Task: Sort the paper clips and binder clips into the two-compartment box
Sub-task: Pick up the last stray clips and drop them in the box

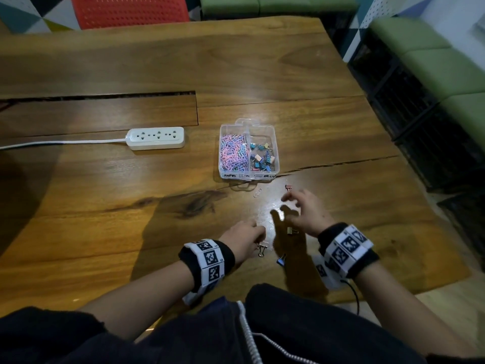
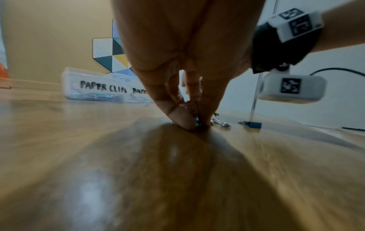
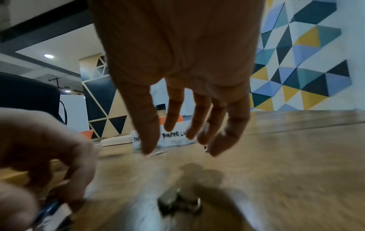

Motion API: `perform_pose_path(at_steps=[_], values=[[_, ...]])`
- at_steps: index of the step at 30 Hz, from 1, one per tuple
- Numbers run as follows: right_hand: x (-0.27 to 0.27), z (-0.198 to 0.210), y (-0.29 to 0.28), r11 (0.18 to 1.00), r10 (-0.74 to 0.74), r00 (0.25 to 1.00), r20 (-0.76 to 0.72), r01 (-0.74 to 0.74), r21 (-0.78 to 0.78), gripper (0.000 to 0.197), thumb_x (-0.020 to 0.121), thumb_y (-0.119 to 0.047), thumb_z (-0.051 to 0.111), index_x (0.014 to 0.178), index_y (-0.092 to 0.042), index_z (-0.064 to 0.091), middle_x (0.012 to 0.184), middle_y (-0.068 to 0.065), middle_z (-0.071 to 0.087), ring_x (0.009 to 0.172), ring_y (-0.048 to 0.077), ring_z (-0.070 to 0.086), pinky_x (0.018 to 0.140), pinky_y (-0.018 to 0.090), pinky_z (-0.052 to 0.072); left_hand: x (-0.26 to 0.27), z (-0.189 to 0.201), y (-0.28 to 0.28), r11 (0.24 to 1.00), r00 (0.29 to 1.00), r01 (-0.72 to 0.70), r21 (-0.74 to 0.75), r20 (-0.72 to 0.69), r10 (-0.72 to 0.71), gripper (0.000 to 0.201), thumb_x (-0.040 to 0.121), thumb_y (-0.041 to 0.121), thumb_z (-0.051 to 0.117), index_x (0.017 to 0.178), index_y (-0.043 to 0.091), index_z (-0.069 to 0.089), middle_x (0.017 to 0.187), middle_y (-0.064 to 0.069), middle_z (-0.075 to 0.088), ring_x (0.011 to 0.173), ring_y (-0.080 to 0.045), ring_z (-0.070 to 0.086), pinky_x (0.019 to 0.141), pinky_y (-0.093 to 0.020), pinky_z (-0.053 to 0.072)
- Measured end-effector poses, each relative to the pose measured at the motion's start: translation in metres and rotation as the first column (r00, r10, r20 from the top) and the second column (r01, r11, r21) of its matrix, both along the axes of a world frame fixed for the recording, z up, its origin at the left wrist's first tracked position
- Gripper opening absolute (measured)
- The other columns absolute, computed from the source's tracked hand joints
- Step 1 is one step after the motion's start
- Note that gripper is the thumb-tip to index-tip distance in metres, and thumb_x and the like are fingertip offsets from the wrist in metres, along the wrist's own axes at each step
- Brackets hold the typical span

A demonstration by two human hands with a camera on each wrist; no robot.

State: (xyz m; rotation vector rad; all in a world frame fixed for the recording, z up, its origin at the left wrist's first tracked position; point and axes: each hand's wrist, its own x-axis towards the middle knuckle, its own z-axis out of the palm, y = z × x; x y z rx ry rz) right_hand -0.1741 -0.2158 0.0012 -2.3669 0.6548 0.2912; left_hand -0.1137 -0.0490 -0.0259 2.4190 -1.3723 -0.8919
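L hand (image 1: pixel 242 236) is pinching something small against the table, fingertips (image 2: pixel 185 120) pressed tight together w/ a blue glint between them, prob. a paper clip, can't confirm which kind. R hand (image 1: pixel 301 211) is hovering w/ fingers spread and slack, gripping nothing, looks like it's reaching toward the pink binder clip (image 1: pixel 288 188) at 12 o'clock of it. Other loose bits are lying close by: white paper clip (image 1: pixel 257 192) at 11 o'clock of the R hand, gold binder clip (image 1: pixel 262 249) touching the L fingers, blue binder clip (image 1: pixel 281 260) at 6 o'clock, another clip (image 1: pixel 291 230) under the R palm. Two-compartment box (image 1: pixel 274 151) is sitting at 12 o'clock, lid off for drop-ins, paper clips in its L side, binder clips in its R side, mostly filled so task seems nearly done. Wooden table (image 1: pixel 131 206) is carrying a white power strip (image 1: pixel 156 137) at 10 o'clock; red chair (image 1: pixel 128 11) and green seating (image 1: pixel 433 61) are standing beyond.
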Motion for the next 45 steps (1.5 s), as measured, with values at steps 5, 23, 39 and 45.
perform_pose_path(at_steps=[5, 23, 39, 45], values=[[-0.032, -0.016, 0.021, 0.984, 0.161, 0.944, -0.287, -0.177, -0.03, 0.075, 0.061, -0.028, 0.081, 0.126, -0.033, 0.042, 0.132, 0.001, 0.032, 0.124, 0.021, 0.028, 0.102, 0.042, 0.038, 0.005, 0.001, 0.001, 0.998, 0.998, -0.04, 0.039, -0.041, 0.042, 0.029, 0.092, 0.016, 0.048, 0.12, 0.012, 0.053, 0.12, -0.008, 0.05, 0.108, -0.024, 0.052, 0.091, -0.032, 0.045], [-0.034, -0.027, 0.032, 0.985, 0.117, 0.984, -0.133, -0.132, -0.112, 0.029, 0.08, -0.008, 0.057, 0.108, -0.007, 0.062, 0.111, 0.014, 0.053, 0.106, 0.027, 0.051, 0.081, 0.024, 0.04, -0.009, 0.003, -0.017, 0.995, 0.995, 0.097, 0.027, 0.027, -0.098, 0.008, 0.087, 0.008, 0.052, 0.092, 0.01, 0.057, 0.103, -0.007, 0.056, 0.096, -0.024, 0.053, 0.08, -0.035, 0.046], [-0.04, -0.033, 0.024, 0.993, 0.091, 0.995, 0.047, -0.086, -0.082, 0.022, 0.085, -0.003, 0.054, 0.103, -0.008, 0.065, 0.116, 0.004, 0.054, 0.111, 0.016, 0.047, 0.093, 0.016, 0.037, 0.022, 0.012, 0.003, 0.97, 0.95, -0.238, 0.052, -0.195, 0.243, 0.028, 0.078, -0.002, 0.059, 0.063, 0.02, 0.049, 0.078, 0.003, 0.057, 0.079, -0.012, 0.052, 0.067, -0.02, 0.039], [-0.029, -0.033, 0.019, 0.992, 0.079, 0.996, 0.034, -0.076, -0.104, 0.017, 0.084, -0.008, 0.056, 0.099, -0.009, 0.065, 0.106, 0.006, 0.061, 0.101, 0.018, 0.053, 0.091, 0.025, 0.044, 0.032, 0.015, 0.009, 0.957, 0.939, -0.291, -0.015, -0.194, 0.282, 0.023, 0.079, -0.001, 0.063, 0.069, 0.018, 0.053, 0.083, 0.002, 0.06, 0.078, -0.01, 0.054, 0.063, -0.016, 0.042]])
